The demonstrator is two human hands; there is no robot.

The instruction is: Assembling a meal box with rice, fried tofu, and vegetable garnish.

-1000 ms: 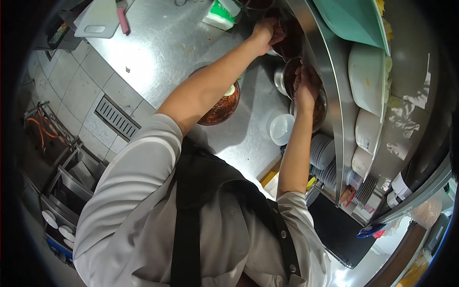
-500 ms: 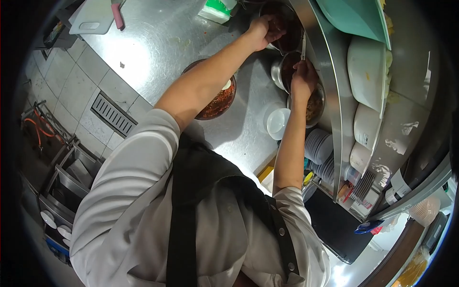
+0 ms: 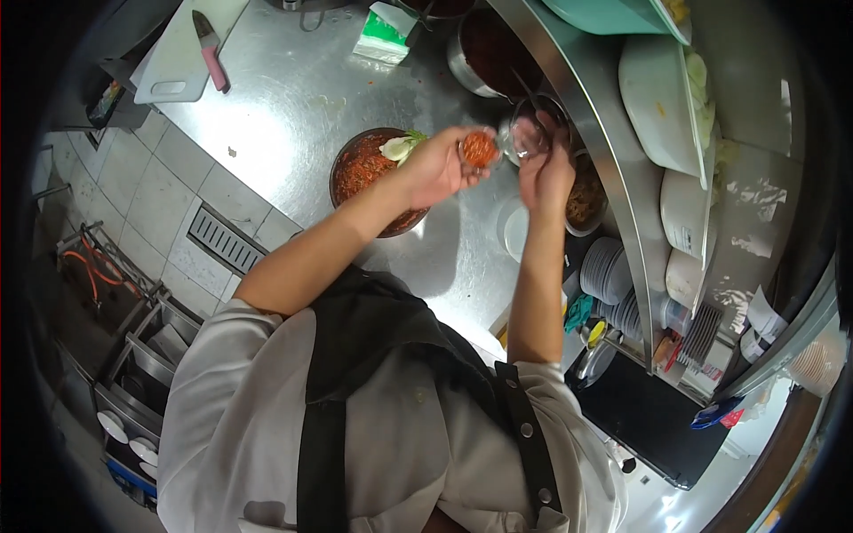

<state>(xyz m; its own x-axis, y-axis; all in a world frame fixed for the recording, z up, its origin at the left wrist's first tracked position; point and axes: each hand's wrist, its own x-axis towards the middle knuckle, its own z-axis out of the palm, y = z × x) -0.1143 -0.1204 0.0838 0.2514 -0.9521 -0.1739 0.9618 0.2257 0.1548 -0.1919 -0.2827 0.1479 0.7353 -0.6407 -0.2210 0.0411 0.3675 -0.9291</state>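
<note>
Overhead, green-white packet on counter

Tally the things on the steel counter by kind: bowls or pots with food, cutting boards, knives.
Bowls or pots with food: 3 (dark bowl, steel pot, small bowl)
Cutting boards: 1 (cutting board)
Knives: 1 (pink-handled knife)
Total: 5

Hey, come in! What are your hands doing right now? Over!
Left hand holds a small clear cup of red sauce. Right hand holds a clear lid beside it. Red-food bowl sits right below, steel counter under all.
</note>
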